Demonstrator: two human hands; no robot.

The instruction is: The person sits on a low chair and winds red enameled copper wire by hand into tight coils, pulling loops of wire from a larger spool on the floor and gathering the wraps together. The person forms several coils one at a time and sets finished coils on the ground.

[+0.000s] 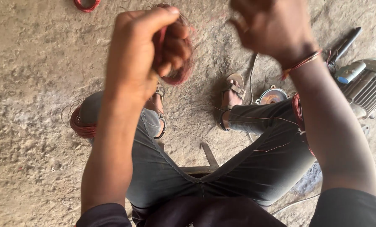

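My left hand (pixel 148 50) is raised in front of me and closed around a bundle of thin reddish copper wire (pixel 181 71), whose loops hang below the fingers. My right hand (pixel 272 27) is raised at the upper right, blurred, fingers curled; what it holds, if anything, I cannot tell. A thin reddish band (pixel 301 64) circles its wrist. Fine wire strands (pixel 255 148) run across my dark trousers. I sit on a low stool (pixel 206 162), with my sandalled feet (pixel 232 101) on the ground.
A coil of red wire (pixel 81 124) lies by my left knee, another coil (pixel 298 110) by my right knee, and a small one (pixel 86 4) at the top. A grey electric motor (pixel 370 86), a round metal cover (pixel 272 96) and a dark tool (pixel 344 48) lie at the right on rough concrete.
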